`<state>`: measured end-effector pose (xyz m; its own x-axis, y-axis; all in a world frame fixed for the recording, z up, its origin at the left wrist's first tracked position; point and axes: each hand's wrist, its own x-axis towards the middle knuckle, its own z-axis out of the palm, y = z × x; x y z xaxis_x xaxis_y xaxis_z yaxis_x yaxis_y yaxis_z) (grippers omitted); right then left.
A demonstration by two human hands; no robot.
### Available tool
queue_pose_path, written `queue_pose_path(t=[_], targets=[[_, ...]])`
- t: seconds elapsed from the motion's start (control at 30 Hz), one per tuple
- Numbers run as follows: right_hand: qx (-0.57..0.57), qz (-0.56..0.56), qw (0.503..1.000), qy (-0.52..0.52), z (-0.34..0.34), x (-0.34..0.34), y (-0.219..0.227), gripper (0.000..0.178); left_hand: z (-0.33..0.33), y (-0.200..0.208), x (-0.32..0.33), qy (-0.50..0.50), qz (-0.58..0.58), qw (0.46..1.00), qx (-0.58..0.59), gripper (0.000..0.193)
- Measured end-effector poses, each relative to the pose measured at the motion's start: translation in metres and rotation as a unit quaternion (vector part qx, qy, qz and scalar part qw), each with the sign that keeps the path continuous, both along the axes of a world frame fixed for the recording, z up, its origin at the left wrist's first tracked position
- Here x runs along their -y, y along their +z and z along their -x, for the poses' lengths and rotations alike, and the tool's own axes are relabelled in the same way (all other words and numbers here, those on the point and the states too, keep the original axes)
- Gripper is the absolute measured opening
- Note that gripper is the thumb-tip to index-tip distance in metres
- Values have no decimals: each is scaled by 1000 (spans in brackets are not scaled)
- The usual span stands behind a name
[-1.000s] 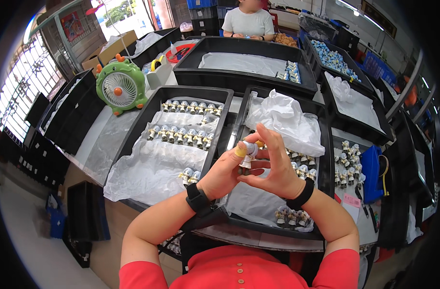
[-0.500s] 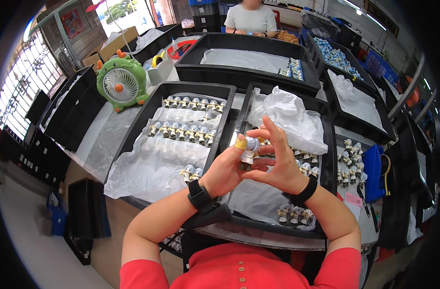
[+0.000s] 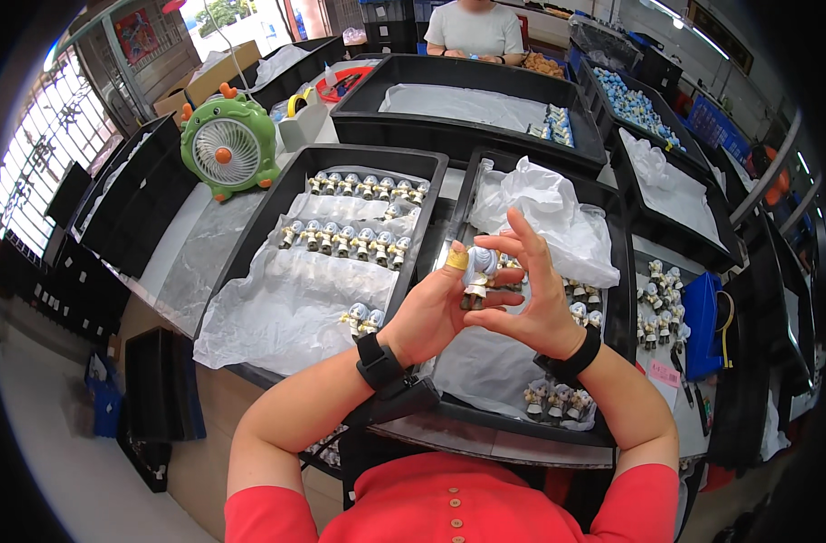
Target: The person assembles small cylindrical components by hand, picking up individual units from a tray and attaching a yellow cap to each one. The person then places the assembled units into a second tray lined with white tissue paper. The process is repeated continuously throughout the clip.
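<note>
A small figurine [image 3: 478, 282] with pale blue-grey hair, a white and gold outfit and dark feet is held upright over the right-hand tray. My left hand [image 3: 428, 308] grips it from the left, its thumb wrapped in a yellow covering at the figurine's head. My right hand [image 3: 547, 303] curves round the other side, a fingertip at the head and the thumb by the feet; other fingers lie behind it. Similar figurines [image 3: 345, 240] stand in rows on white paper in the left black tray [image 3: 241, 262]. More figurines [image 3: 556, 401] lie in the right tray [image 3: 623, 262].
A green animal-shaped fan [image 3: 227, 149] stands at left. Crumpled white paper [image 3: 549, 213] covers the right tray's far part. Loose figurines [image 3: 659, 303] sit beside a blue bin [image 3: 702, 326]. Behind is a large black tray [image 3: 467, 133]; across it sits another person [image 3: 474, 32].
Both hands have shifted slightly right with the figurine, which stays between them. The whole view has moved a little.
</note>
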<state>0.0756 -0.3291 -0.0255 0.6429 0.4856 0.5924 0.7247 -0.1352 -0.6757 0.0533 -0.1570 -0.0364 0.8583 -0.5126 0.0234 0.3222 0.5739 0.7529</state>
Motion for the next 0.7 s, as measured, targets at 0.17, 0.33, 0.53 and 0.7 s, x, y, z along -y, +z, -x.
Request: queue_pose_path(t=[0.17,0.33,0.53,0.7], targets=[[53,11,998,-19,-3,-1,0,107,-3,-4,-1,1,10,1000,11,57],[36,22,999,-22,-4,0,0,105,-2,-2,-2,11,-7,1000,7,58],[9,17,1000,-22,-5,0,-3,105,-3,-3,-2,8,6,1000,-10,56],[24,50,998,-35,-6,2,-2,106,-4,-7,-5,-3,51,997,-58,55]])
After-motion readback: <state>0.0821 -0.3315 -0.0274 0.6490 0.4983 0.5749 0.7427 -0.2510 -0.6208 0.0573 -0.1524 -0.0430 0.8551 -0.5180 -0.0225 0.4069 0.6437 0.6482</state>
